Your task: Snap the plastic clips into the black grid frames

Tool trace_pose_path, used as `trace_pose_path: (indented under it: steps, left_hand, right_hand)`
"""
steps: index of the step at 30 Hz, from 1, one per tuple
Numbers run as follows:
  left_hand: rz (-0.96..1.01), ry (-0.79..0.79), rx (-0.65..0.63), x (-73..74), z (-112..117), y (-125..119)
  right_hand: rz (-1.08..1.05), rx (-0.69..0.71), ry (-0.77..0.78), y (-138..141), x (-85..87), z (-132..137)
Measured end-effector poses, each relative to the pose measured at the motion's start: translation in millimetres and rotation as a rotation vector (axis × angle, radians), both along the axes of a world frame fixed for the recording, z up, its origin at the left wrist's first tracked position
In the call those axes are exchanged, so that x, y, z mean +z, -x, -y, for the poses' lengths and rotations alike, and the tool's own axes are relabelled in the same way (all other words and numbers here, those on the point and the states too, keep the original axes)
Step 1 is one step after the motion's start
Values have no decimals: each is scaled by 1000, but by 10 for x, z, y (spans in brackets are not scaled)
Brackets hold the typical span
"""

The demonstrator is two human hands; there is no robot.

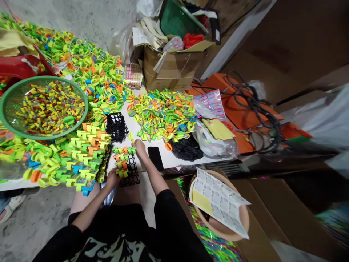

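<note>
My left hand (112,179) is closed on the near left edge of a black plastic grid tray (132,174). Small plastic toy watches (121,160) in yellow, green and orange sit in rows across its left and far parts; bare grid shows at the right. Beside the tray's far right corner, the fingers of my right hand (140,148) are pinched on a small yellow toy watch (131,137), partly hidden by them. A stack of black grid trays (116,127) lies just beyond. To the left stand filled trays of toy watches (88,156), piled up.
Loose toy watches (163,112) are heaped ahead on the white table. A green basket (86,105) of small yellow and red pieces stands left. A phone (155,158), black bag (188,148) and cardboard box (170,69) lie beyond. At right is a round tub (242,233) under printed sheets.
</note>
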State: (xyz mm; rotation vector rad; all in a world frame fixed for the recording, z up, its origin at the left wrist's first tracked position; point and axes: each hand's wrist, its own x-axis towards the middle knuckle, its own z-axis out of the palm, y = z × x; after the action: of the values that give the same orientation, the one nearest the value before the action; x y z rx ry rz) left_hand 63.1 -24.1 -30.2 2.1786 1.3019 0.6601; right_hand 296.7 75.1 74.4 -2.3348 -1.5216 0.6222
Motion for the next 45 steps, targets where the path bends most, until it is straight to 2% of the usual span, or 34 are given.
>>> trace_pose_path:
  steps: [4,10,16,19,26,34,45]
  left_hand:
    - [27,-2,-3,19,3,-7]
    - [41,29,17,84,-20,-12]
    - [33,54,-2,169,-58,-14]
    - [42,61,-11,184,-64,-22]
    - [60,37,-35,207,-75,-38]
    - [32,34,-17,199,-50,-24]
    - [90,42,-5,163,-60,-27]
  right_hand:
    - [-214,-52,-61,-175,28,102]
    - [-643,-112,-278,-324,43,647]
    - [-796,-243,-462,-108,-66,1137]
    - [-823,-247,-454,121,-143,1263]
    - [-771,-67,-336,523,-227,1257]
    - [-753,1,-395,581,-384,1298]
    - [-353,255,-279,531,-117,1217]
